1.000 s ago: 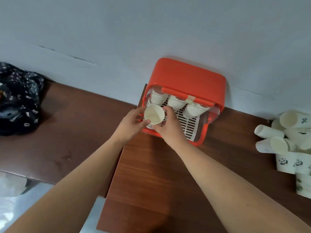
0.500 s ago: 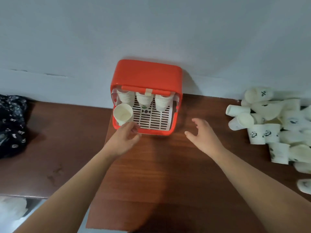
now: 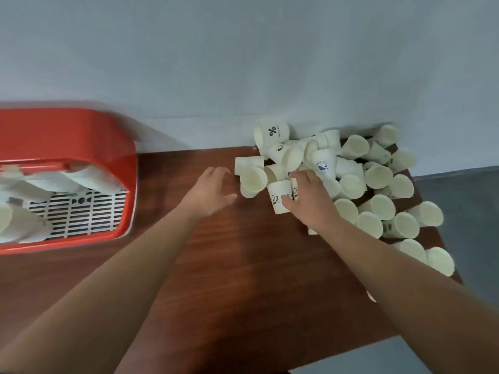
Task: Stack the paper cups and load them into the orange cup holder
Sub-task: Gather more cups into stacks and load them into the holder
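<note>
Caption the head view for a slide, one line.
At the loose paper cup pile: left hand open, right hand on a panda-print cup; orange cup holder, already holding cups, at left.

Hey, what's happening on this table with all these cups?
A person is gathering paper cups. Their right hand rests on a panda cup at the edge of the loose pile; whether it has closed on it is unclear. The left hand hovers open beside the pile, holding nothing. The orange holder at the left already has cup stacks in it.
</note>
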`<state>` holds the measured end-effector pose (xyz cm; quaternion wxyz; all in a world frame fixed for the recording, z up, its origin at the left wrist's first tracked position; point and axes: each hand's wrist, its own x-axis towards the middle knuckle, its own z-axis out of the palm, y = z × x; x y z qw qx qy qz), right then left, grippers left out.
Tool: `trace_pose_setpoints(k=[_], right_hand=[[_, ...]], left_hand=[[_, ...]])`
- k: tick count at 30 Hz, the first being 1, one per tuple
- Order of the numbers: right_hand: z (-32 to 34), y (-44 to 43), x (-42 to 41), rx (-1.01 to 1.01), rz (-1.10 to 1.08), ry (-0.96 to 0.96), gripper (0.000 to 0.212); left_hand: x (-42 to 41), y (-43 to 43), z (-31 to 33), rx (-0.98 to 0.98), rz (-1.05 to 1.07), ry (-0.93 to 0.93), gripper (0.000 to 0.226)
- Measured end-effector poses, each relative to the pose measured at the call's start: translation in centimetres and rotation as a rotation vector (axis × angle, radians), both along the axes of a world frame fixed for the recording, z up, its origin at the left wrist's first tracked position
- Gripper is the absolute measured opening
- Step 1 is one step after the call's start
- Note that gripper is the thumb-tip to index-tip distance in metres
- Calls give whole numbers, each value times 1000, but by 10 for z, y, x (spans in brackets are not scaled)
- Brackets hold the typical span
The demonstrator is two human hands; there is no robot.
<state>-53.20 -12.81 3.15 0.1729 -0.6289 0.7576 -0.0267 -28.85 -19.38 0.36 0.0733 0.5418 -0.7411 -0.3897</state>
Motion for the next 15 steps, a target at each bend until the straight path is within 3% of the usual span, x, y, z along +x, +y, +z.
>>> trace_pose_setpoints(k=[3, 5, 9, 15], right_hand=[[-13, -11, -13, -8, 56, 23, 54], [-20, -20, -13, -13, 65, 25, 49], [-40, -35, -10, 19, 51, 49, 45], [-72, -35, -3, 33, 80, 164, 48]], left_hand=[[-45, -24, -16, 16, -49, -97, 98], [-64, -34, -26, 25, -65, -163, 106], [-78, -36, -47, -3, -99, -240, 102], [-59, -11, -57, -7, 77, -117, 88]])
